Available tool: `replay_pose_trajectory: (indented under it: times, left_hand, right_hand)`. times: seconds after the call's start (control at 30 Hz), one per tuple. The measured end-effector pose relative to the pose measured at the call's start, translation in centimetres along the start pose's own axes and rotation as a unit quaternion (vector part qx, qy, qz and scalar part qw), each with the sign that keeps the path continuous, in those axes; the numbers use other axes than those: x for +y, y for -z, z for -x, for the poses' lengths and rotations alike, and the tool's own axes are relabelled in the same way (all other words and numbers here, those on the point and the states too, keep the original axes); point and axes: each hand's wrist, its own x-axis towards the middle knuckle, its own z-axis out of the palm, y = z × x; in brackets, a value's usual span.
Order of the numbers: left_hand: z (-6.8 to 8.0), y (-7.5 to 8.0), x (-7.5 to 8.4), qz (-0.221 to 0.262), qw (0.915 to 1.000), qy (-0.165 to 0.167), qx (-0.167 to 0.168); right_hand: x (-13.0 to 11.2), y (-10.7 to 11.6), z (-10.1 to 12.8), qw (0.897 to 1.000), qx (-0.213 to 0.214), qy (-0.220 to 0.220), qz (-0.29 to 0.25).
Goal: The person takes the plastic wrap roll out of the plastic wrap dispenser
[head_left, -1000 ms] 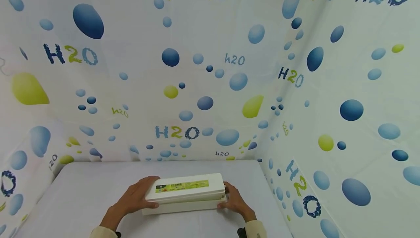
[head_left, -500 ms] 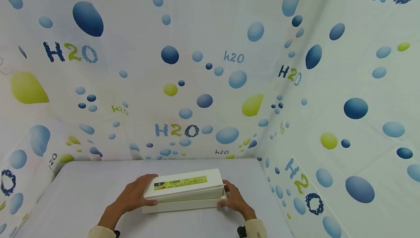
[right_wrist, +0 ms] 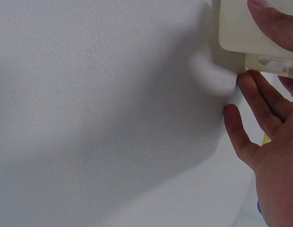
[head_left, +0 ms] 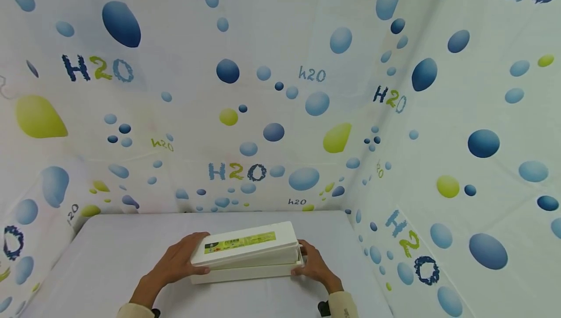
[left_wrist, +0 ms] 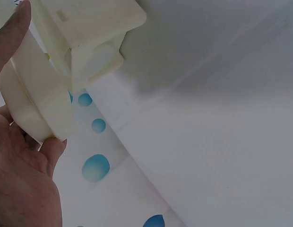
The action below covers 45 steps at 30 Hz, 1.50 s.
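A long white plastic box lies on the white table, and its lid point(head_left: 250, 242) bears a yellow-green label. The lid sits tilted, its right end raised above the base point(head_left: 252, 274) and its left end low. My left hand point(head_left: 177, 259) grips the lid's left end, thumb in front and fingers behind. In the left wrist view that hand point(left_wrist: 26, 184) cups a white end piece. At the right end my right hand point(head_left: 317, 267) holds the base, thumb on the front. The right wrist view shows that thumb point(right_wrist: 279, 26) on the white wall. The box's inside is hidden.
The white-covered table point(head_left: 118, 245) extends around the box, ending at a back edge. White curtains point(head_left: 271, 89) printed with blue and green drops and "H2O" stand behind it and at both sides.
The lid's right end has risen a little, so the gap above the base is wider. Both hands keep nearly the same places, and the base has hardly moved.
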Motion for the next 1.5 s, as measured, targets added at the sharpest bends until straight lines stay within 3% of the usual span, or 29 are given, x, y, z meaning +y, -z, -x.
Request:
replay_pose_trajectory:
  times: [0.3, 0.43, 0.6, 0.8, 0.9, 1.0, 1.2, 1.3, 1.5]
  left_hand:
    - [0.2, 0.4, -0.2, 0.002, 0.9999, 0.009, 0.007]
    - [0.3, 0.5, -0.3, 0.0, 0.9999, 0.012, 0.011]
    - [0.4, 0.8, -0.5, -0.006, 0.9997, 0.01, 0.023]
    - [0.6, 0.9, -1.0, -0.014, 0.9995, 0.014, 0.025]
    - [0.7, 1.0, -1.2, -0.016, 0.9994, 0.018, 0.026]
    - [0.9, 1.2, -1.4, -0.015, 0.9993, 0.022, 0.027]
    - [1.3, 1.6, -1.7, -0.013, 0.999, 0.037, 0.021]
    - [1.6, 1.8, -1.9, -0.019, 0.9989, 0.036, 0.025]
    - [2.0, 1.9, -2.3, -0.026, 0.9982, 0.036, 0.04]
  right_hand:
    - [0.0, -0.1, 0.0, 1.0, 0.001, 0.002, 0.007]
    - [0.0, 0.1, 0.0, 1.0, 0.0, 0.023, 0.001]
    - [2.5, 0.0, -0.5, 0.997, 0.005, 0.071, 0.012]
    - [6.7, -0.9, -1.9, 0.997, 0.011, 0.071, 0.031]
    - [6.0, -0.7, -1.8, 0.996, 0.009, 0.088, 0.021]
    - [3.7, -0.2, -0.9, 0.995, 0.009, 0.102, 0.02]
    - [0.5, 0.1, 0.0, 0.999, 0.006, 0.047, 0.02]
    - [0.0, -0.1, 0.1, 0.999, 0.005, 0.021, 0.023]
    - [0.1, -0.2, 0.1, 1.0, 0.007, 0.016, 0.021]
